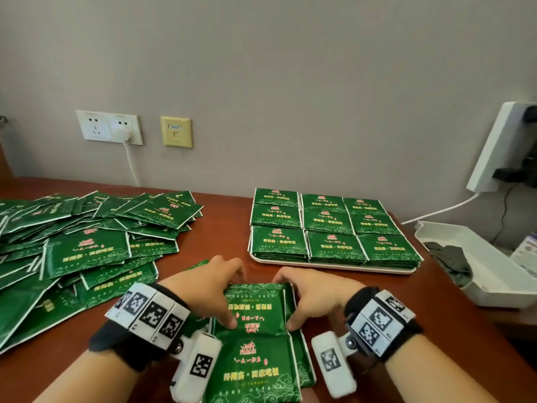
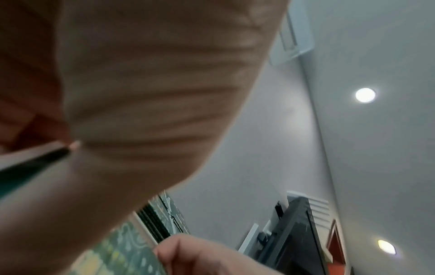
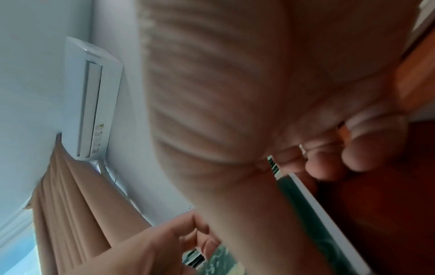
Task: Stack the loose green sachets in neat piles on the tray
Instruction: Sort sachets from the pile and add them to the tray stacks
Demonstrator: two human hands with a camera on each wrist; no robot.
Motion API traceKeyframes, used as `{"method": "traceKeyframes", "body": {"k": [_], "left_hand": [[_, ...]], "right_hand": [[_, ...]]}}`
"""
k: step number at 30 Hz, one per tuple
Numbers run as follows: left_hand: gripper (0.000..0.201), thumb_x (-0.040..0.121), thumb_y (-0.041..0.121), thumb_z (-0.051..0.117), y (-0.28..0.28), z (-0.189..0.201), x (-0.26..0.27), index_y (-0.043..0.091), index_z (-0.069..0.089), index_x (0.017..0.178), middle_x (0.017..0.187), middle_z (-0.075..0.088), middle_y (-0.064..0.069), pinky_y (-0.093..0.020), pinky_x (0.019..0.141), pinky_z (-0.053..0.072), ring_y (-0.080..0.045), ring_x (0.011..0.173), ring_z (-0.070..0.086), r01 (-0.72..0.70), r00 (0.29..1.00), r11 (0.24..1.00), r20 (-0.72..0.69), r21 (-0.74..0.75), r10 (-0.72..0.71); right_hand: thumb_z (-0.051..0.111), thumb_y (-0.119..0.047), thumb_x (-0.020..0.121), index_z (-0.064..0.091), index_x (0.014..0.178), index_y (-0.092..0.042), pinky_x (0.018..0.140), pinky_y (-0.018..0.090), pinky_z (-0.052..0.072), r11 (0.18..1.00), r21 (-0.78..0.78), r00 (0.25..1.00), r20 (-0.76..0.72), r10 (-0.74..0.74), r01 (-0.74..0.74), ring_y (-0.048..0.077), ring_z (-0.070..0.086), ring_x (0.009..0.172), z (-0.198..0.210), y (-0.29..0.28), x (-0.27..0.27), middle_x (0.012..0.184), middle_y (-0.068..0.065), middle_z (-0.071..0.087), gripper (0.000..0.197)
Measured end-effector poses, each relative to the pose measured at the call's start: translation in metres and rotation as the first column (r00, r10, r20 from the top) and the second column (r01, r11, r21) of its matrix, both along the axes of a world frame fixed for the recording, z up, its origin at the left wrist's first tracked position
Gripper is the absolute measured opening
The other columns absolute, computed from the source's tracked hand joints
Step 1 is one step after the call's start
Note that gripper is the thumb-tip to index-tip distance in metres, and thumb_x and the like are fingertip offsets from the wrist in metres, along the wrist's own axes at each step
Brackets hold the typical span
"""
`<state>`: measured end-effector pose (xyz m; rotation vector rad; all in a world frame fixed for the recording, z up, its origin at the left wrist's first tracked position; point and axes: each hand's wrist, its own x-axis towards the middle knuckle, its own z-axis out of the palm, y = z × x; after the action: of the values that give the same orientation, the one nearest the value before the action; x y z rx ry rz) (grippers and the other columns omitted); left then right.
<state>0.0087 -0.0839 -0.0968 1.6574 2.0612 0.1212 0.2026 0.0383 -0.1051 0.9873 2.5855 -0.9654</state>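
Reddish-brown tabletop [image 1: 226,228] ran against a grey wall carrying a double socket [image 1: 109,127] with a white plug in it, upper left of the head frame. Loose green sachets [image 1: 84,245] lay in a sprawling, overlapping heap at the left. White tray [image 1: 334,267], right of centre, held nine neat sachet piles [image 1: 331,228] in a three-by-three grid, edges touching. White open box [image 1: 494,274] stood at the far right edge with a dark item inside. Bottom centre: a small stack of sachets [image 1: 255,309] sat between both hands, overlapping another sachet nearer the camera. Left hand [image 1: 209,286] gripped the stack's left edge, thumb on top and fingers curled over the far edge. Right hand [image 1: 313,295] gripped the right edge likewise, thumb at the near corner. Both wrists carried marker-printed bands. Wrist views were blurred, mostly filled by palm; sachet edges showed against the fingers [image 3: 357,148].
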Motion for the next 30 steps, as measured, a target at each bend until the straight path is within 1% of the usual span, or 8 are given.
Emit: {"method": "traceKeyframes", "body": {"k": [5,8,11,17,20,22,25,30], "left_hand": [[0.054,0.072,0.032,0.087,-0.005,-0.008,-0.012,0.041,0.054,0.114,0.112,0.053,0.020,-0.030,0.093,0.048,-0.006,0.104,0.056,-0.003,0.996,0.994,0.086,0.106,-0.006],[0.024,0.082,0.030,0.079,-0.005,-0.008,-0.020,0.035,0.064,0.100,0.097,0.068,0.014,-0.027,0.081,0.057,0.000,0.085,0.066,-0.026,0.984,0.976,0.179,0.216,-0.013],[0.017,0.094,0.038,0.063,-0.007,-0.003,-0.031,0.025,0.069,0.085,0.079,0.072,0.003,-0.021,0.062,0.055,-0.008,0.067,0.066,-0.159,0.968,0.916,0.243,0.368,0.070],[0.029,0.096,0.024,0.062,-0.012,0.011,-0.051,0.005,0.070,0.075,0.071,0.065,-0.012,-0.025,0.055,0.048,-0.020,0.058,0.059,-0.649,0.579,0.664,0.807,0.372,0.114],[0.024,0.091,0.018,0.067,-0.011,0.009,-0.050,-0.002,0.069,0.078,0.073,0.065,-0.021,-0.031,0.063,0.048,-0.024,0.064,0.060,-0.606,0.595,0.709,0.797,0.361,0.102],[0.022,0.087,0.021,0.073,-0.011,0.004,-0.044,0.004,0.070,0.074,0.074,0.066,-0.025,-0.034,0.068,0.046,-0.025,0.065,0.060,-0.548,0.690,0.728,0.714,0.413,0.115],[0.020,0.090,0.020,0.071,-0.009,0.001,-0.032,0.014,0.072,0.070,0.067,0.071,-0.010,-0.032,0.065,0.050,-0.023,0.060,0.064,-0.520,0.808,0.657,0.563,0.546,0.172],[0.019,0.088,0.022,0.070,-0.012,0.006,-0.024,0.018,0.072,0.070,0.068,0.072,-0.007,-0.049,0.074,0.059,-0.037,0.073,0.069,-0.537,0.810,0.610,0.557,0.583,0.182]], "right_hand": [[0.082,-0.026,0.082,0.072,0.085,-0.019,0.067,0.022,0.045,0.981,0.024,0.947,-0.267,-0.178,0.191,-0.007,0.053,0.059,-0.018,0.000,0.007,0.071,-0.017,0.066,0.012],[0.082,-0.030,0.082,0.071,0.072,-0.021,0.069,0.027,0.044,0.954,-0.103,0.872,-0.386,-0.300,0.282,0.003,0.054,0.063,-0.027,0.001,0.018,0.072,-0.006,0.066,0.018],[0.079,-0.022,0.085,0.064,0.073,-0.016,0.047,0.021,0.034,0.899,-0.294,0.753,-0.495,-0.435,0.326,0.010,0.046,0.052,-0.021,0.000,0.035,0.070,0.006,0.058,0.020],[0.070,-0.027,0.076,0.057,0.063,-0.020,0.037,0.016,0.025,0.742,-0.595,0.333,-0.663,-0.671,0.309,0.007,0.041,0.045,0.021,-0.005,0.061,0.062,-0.004,0.058,0.021],[0.068,-0.026,0.079,0.054,0.067,-0.016,0.037,0.017,0.028,0.721,-0.622,0.263,-0.673,-0.691,0.305,0.010,0.044,0.044,0.031,-0.009,0.066,0.064,0.002,0.058,0.021],[0.067,-0.018,0.085,0.053,0.070,-0.014,0.036,0.018,0.033,0.743,-0.595,0.319,-0.671,-0.669,0.305,0.014,0.051,0.044,0.031,-0.011,0.066,0.067,0.008,0.063,0.021],[0.065,-0.007,0.092,0.055,0.080,-0.005,0.036,0.023,0.041,0.803,-0.519,0.551,-0.595,-0.585,0.291,0.023,0.064,0.050,0.028,-0.016,0.061,0.076,0.018,0.071,0.016],[0.073,-0.024,0.092,0.058,0.075,-0.009,0.042,0.024,0.043,0.919,-0.245,0.885,-0.279,-0.373,0.310,0.022,0.069,0.056,0.009,-0.021,0.049,0.060,0.001,0.065,0.027]]}}
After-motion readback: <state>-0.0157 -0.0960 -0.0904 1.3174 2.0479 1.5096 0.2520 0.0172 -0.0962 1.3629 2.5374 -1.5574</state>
